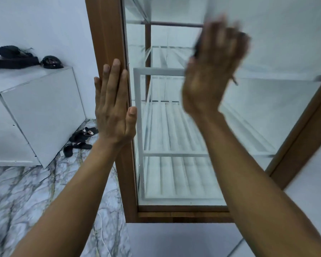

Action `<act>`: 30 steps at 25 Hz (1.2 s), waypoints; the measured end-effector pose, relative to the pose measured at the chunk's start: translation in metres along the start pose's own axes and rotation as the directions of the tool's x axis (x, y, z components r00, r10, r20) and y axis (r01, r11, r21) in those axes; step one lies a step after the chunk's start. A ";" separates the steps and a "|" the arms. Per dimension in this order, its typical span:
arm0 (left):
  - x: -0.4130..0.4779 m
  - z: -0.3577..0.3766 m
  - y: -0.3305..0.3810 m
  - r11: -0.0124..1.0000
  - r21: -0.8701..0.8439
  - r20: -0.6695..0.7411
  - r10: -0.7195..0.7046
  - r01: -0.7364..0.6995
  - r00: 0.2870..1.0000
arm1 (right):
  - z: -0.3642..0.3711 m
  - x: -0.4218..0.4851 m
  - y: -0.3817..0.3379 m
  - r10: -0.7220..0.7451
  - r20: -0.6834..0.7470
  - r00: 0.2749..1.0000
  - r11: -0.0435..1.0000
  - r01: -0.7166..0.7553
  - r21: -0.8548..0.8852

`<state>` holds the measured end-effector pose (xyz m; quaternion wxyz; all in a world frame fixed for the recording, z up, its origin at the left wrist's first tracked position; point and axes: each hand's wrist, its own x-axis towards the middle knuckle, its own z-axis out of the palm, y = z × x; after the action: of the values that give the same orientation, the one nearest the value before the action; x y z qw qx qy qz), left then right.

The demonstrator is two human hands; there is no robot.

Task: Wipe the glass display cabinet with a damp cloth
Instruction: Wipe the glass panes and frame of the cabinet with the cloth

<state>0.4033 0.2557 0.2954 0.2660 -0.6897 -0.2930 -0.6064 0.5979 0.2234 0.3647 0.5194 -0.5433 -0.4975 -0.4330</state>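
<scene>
Right now my left hand [113, 102] lies flat, fingers straight, on the brown wooden post of the tall glass display cabinet [174, 214] before me. My blurred right hand [211, 71] presses a dark cloth [197, 48] against its front pane. I cannot tell whether the fingers curl round it.

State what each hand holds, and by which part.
Left hand holds nothing; it rests flat on the wooden frame. Right hand presses a dark cloth under its fingers; grip blurred.

left hand [113, 108] on cabinet frame [107, 34], right hand [211, 71] pressing cloth [197, 46]
</scene>
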 end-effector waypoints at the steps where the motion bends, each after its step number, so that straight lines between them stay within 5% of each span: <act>1: -0.001 -0.002 -0.001 1.000 -0.002 0.003 0.008 -0.008 1.000 | 0.004 -0.020 -0.020 -0.216 0.065 0.974 0.976 0.213 0.052; 3: -0.010 -0.003 -0.002 1.000 -0.014 0.031 0.010 -0.010 0.999 | 0.001 -0.089 -0.028 -0.553 0.233 0.800 0.833 0.534 0.143; 5: -0.022 -0.002 -0.001 1.000 -0.012 0.040 0.018 -0.018 0.999 | -0.010 -0.125 0.018 -0.602 0.335 0.724 0.788 0.608 0.101; 8: -0.027 0.002 -0.002 1.000 -0.021 0.029 0.009 -0.008 1.000 | -0.011 -0.053 0.052 -0.263 0.191 0.946 0.963 0.269 -0.008; 10: -0.026 0.001 -0.002 1.000 -0.016 0.030 -0.008 0.008 1.000 | -0.004 -0.002 0.014 -0.055 0.073 0.996 0.998 0.054 0.022; 13: -0.026 -0.001 -0.003 1.000 -0.021 0.032 -0.005 0.005 0.999 | 0.004 -0.064 -0.038 -0.368 0.209 0.906 0.929 0.352 0.114; 15: -0.029 -0.001 -0.003 0.999 -0.037 0.038 0.001 0.000 0.999 | -0.005 -0.131 -0.006 -0.472 0.320 0.822 0.879 0.465 0.104; 16: -0.031 -0.002 -0.003 0.999 -0.039 0.034 0.004 -0.002 0.999 | -0.008 -0.135 0.024 -0.409 0.304 0.861 0.909 0.414 0.051; 19: -0.036 0.002 -0.001 0.999 -0.024 0.004 0.030 -0.030 1.000 | -0.005 -0.081 0.048 0.060 0.087 0.994 0.998 -0.059 -0.011; 21: -0.049 0.004 0.003 1.000 0.009 -0.004 0.023 -0.023 1.000 | 0.005 -0.080 0.009 -0.042 0.035 0.999 0.996 0.039 0.079; 24: -0.087 0.006 0.007 0.998 0.067 0.026 0.007 -0.008 1.000 | 0.007 -0.175 -0.017 -0.480 0.206 0.853 0.876 0.455 0.158; 26: -0.119 0.010 0.009 0.997 0.083 0.043 -0.002 -0.002 0.999 | 0.005 -0.199 0.031 -0.385 0.218 0.897 0.923 0.379 0.071; 29: -0.137 0.015 0.007 0.996 0.085 0.018 0.015 -0.017 1.000 | 0.010 -0.141 0.032 -0.019 0.046 0.999 0.998 0.016 0.068; 30: -0.141 0.016 0.007 0.996 0.085 0.007 0.021 -0.022 1.000 | 0.015 -0.137 0.009 -0.087 0.031 0.996 0.992 0.083 0.097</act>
<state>0.4061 0.2508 0.1539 0.3007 -0.6827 -0.3119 -0.5884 0.5878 0.2259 0.2270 0.5172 -0.5035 -0.5494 -0.4208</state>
